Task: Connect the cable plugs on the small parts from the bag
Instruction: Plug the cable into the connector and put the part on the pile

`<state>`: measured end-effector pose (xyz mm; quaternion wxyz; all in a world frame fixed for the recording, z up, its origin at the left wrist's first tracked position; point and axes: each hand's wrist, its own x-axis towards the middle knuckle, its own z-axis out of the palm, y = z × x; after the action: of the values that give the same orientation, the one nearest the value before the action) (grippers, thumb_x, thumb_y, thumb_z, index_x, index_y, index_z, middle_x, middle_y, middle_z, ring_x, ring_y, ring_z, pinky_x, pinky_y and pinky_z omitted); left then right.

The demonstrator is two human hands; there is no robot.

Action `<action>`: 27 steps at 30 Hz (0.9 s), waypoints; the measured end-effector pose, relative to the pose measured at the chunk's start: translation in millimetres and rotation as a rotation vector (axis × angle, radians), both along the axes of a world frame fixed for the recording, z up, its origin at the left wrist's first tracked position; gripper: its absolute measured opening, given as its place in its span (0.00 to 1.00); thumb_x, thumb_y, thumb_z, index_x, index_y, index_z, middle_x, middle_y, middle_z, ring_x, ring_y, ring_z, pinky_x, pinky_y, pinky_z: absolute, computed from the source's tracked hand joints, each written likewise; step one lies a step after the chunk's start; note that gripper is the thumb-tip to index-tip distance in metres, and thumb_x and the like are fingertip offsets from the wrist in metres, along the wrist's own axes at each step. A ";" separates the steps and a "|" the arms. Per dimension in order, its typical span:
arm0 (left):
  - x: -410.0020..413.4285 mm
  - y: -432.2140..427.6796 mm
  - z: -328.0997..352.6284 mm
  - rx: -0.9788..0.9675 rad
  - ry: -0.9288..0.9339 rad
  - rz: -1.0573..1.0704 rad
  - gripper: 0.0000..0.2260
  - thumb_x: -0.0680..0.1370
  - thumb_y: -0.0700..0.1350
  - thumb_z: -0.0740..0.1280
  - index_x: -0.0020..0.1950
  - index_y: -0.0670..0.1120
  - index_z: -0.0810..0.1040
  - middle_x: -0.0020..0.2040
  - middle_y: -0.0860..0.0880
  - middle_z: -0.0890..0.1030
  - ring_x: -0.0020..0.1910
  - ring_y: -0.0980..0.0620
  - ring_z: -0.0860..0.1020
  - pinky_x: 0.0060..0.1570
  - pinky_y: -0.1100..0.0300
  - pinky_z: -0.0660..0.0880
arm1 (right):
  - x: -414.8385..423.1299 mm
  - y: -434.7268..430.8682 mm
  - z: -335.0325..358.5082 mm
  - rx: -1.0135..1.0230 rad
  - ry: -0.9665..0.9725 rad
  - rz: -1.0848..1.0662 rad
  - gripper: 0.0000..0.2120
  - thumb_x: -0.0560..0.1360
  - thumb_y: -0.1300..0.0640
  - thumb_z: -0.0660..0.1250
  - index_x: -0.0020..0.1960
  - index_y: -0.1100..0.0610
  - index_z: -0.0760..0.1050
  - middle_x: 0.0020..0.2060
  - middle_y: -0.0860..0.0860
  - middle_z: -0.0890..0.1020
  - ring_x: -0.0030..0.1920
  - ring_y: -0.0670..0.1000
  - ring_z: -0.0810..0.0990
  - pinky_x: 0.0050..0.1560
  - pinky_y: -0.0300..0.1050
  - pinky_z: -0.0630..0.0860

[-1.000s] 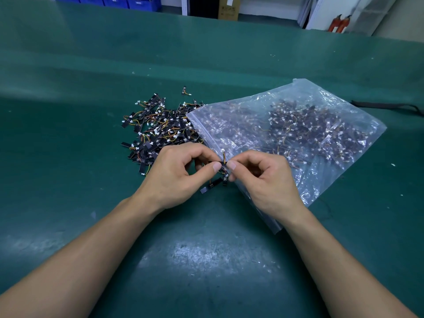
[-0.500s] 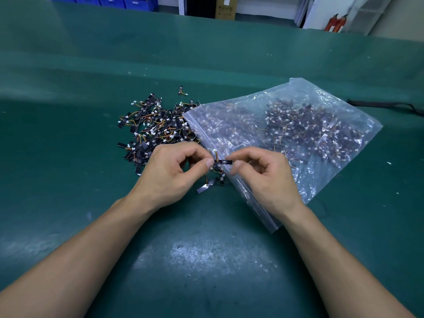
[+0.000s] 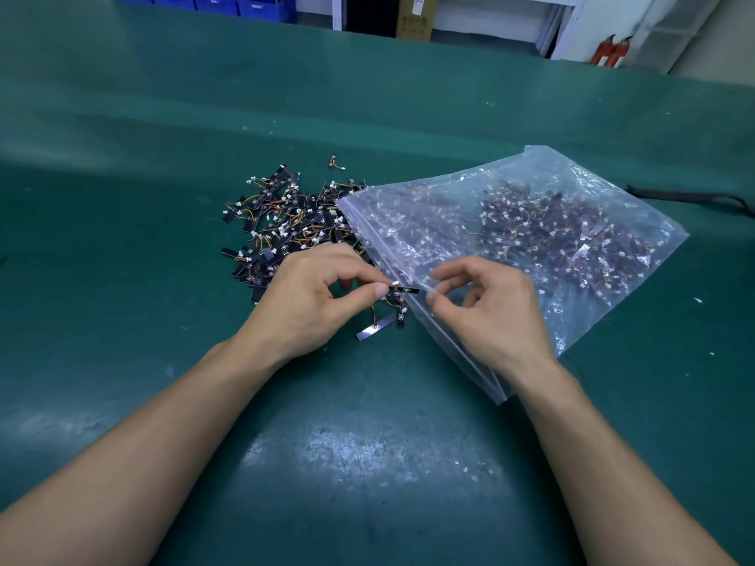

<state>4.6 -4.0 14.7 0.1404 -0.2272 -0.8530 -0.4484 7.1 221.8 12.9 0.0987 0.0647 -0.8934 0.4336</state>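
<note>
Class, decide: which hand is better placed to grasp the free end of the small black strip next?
Probably the right hand: its empty fingers sit beside the strip, at its free end; the left hand pinches the other end.

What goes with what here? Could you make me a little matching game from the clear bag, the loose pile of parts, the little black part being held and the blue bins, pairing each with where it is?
Things:
1. clear bag
2. loose pile of parts
3. little black part
4. blue bins

Places:
A. pinched by the left hand
B. beyond the far edge of the table, top left of the view
C. on the table, just left of the bag's mouth
D. flat on the table, to the right, with many parts inside

Pairs: 1-D, 2-C, 3-A, 4-B.
</note>
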 end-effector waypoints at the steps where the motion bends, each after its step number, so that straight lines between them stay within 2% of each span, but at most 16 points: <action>1: 0.0 0.6 -1.0 -0.007 -0.012 0.001 0.02 0.75 0.40 0.76 0.46 0.46 0.87 0.40 0.50 0.82 0.40 0.52 0.79 0.42 0.65 0.71 | 0.2 0.0 1.1 -0.008 0.009 -0.010 0.08 0.71 0.58 0.76 0.46 0.46 0.82 0.37 0.37 0.84 0.26 0.41 0.74 0.31 0.29 0.68; 6: 0.7 6.8 -3.1 -0.047 -0.030 0.043 0.02 0.75 0.42 0.77 0.46 0.48 0.88 0.40 0.51 0.82 0.39 0.54 0.78 0.40 0.66 0.70 | 1.5 0.1 6.6 -0.051 0.050 -0.039 0.08 0.71 0.58 0.76 0.43 0.44 0.82 0.37 0.36 0.84 0.24 0.43 0.69 0.29 0.30 0.67; 10: 0.0 11.8 -1.6 -0.114 -0.025 0.072 0.02 0.75 0.44 0.76 0.47 0.49 0.88 0.38 0.56 0.81 0.37 0.60 0.77 0.40 0.67 0.69 | 2.1 0.9 11.1 -0.069 0.084 -0.049 0.09 0.71 0.58 0.76 0.43 0.43 0.81 0.37 0.35 0.83 0.24 0.43 0.69 0.28 0.30 0.68; 12: -4.8 16.7 2.4 -0.159 -0.007 0.102 0.02 0.76 0.45 0.75 0.47 0.50 0.88 0.38 0.55 0.82 0.37 0.60 0.77 0.41 0.62 0.71 | 2.6 1.7 13.7 -0.076 0.117 -0.067 0.10 0.71 0.57 0.75 0.43 0.42 0.81 0.38 0.34 0.83 0.25 0.42 0.70 0.29 0.30 0.68; 16: -19.5 38.0 13.7 -0.411 0.095 0.125 0.06 0.78 0.49 0.70 0.49 0.51 0.87 0.41 0.51 0.83 0.44 0.47 0.79 0.47 0.51 0.76 | 4.2 2.4 17.7 -0.098 0.202 -0.097 0.10 0.71 0.56 0.75 0.44 0.41 0.81 0.39 0.34 0.83 0.26 0.43 0.72 0.31 0.27 0.67; 18: -27.6 58.5 19.0 -0.569 0.138 0.116 0.09 0.78 0.51 0.66 0.48 0.51 0.86 0.43 0.49 0.83 0.47 0.44 0.78 0.49 0.51 0.75 | 5.1 1.5 18.6 -0.118 0.251 -0.100 0.10 0.71 0.57 0.74 0.46 0.42 0.81 0.39 0.34 0.83 0.26 0.45 0.71 0.31 0.28 0.66; 21: -37.7 92.8 26.4 -0.637 0.129 0.153 0.07 0.77 0.47 0.65 0.47 0.48 0.83 0.46 0.45 0.82 0.48 0.40 0.78 0.50 0.51 0.72 | 5.2 0.8 19.7 -0.149 0.328 -0.115 0.11 0.70 0.59 0.73 0.47 0.45 0.82 0.38 0.38 0.83 0.25 0.46 0.71 0.30 0.29 0.65; 22: -40.9 101.8 28.3 -0.639 0.105 0.167 0.06 0.77 0.46 0.65 0.47 0.48 0.81 0.45 0.45 0.81 0.47 0.40 0.77 0.50 0.51 0.70 | 4.8 1.1 20.2 -0.161 0.349 -0.123 0.10 0.70 0.59 0.73 0.47 0.46 0.82 0.38 0.40 0.84 0.25 0.46 0.71 0.31 0.30 0.65; 24: -47.0 114.0 31.0 -0.621 0.033 0.182 0.06 0.77 0.44 0.64 0.41 0.48 0.77 0.36 0.49 0.73 0.42 0.43 0.72 0.48 0.54 0.64 | 3.6 2.5 21.1 -0.218 0.375 -0.140 0.09 0.71 0.59 0.72 0.48 0.47 0.82 0.39 0.42 0.84 0.25 0.45 0.71 0.32 0.31 0.66; 26: -51.9 122.7 30.0 -0.615 -0.034 0.186 0.08 0.78 0.44 0.64 0.41 0.47 0.79 0.32 0.52 0.65 0.40 0.45 0.71 0.47 0.57 0.62 | 3.4 3.2 21.5 -0.250 0.389 -0.148 0.08 0.71 0.59 0.72 0.48 0.48 0.82 0.38 0.41 0.84 0.26 0.42 0.73 0.34 0.30 0.67; 27: -53.1 124.0 28.7 -0.596 -0.059 0.175 0.09 0.79 0.44 0.63 0.41 0.47 0.79 0.31 0.53 0.66 0.41 0.46 0.72 0.46 0.58 0.61 | 3.8 2.8 21.2 -0.246 0.393 -0.146 0.09 0.71 0.60 0.72 0.49 0.49 0.82 0.37 0.40 0.83 0.27 0.41 0.74 0.35 0.29 0.67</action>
<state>-48.5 120.0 43.4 0.0809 -0.1710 -0.9669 -0.1712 10.9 224.7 34.2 0.3088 0.0705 -0.7999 0.5097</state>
